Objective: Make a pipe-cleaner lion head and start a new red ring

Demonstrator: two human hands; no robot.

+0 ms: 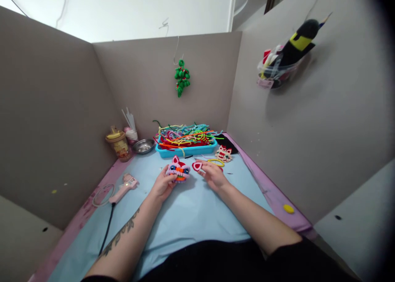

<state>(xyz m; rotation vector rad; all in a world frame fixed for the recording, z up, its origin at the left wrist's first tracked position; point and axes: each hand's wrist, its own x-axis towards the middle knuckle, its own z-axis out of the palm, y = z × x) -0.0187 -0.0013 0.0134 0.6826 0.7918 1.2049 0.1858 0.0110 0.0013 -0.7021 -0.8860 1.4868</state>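
In my left hand point(164, 184) is a small pipe-cleaner lion head point(179, 171), pale purple with blue eyes, orange trim and one red-and-white ear standing on its top left. My fingers are closed around its left side. Just to the right, my right hand point(212, 175) pinches a loose ear piece point(196, 166), red with a white edge inside, held apart from the head. A second figure in cream and red point(223, 153) lies beyond my right hand, near a yellow loop point(217, 162).
A blue tray point(188, 151) heaped with coloured pipe cleaners stands at the back. A pink glue gun point(124, 188) with a cord lies left, near a metal bowl point(144, 146) and a lidded cup point(119, 145). Grey panels enclose three sides; a yellow disc point(288, 208) sits right.
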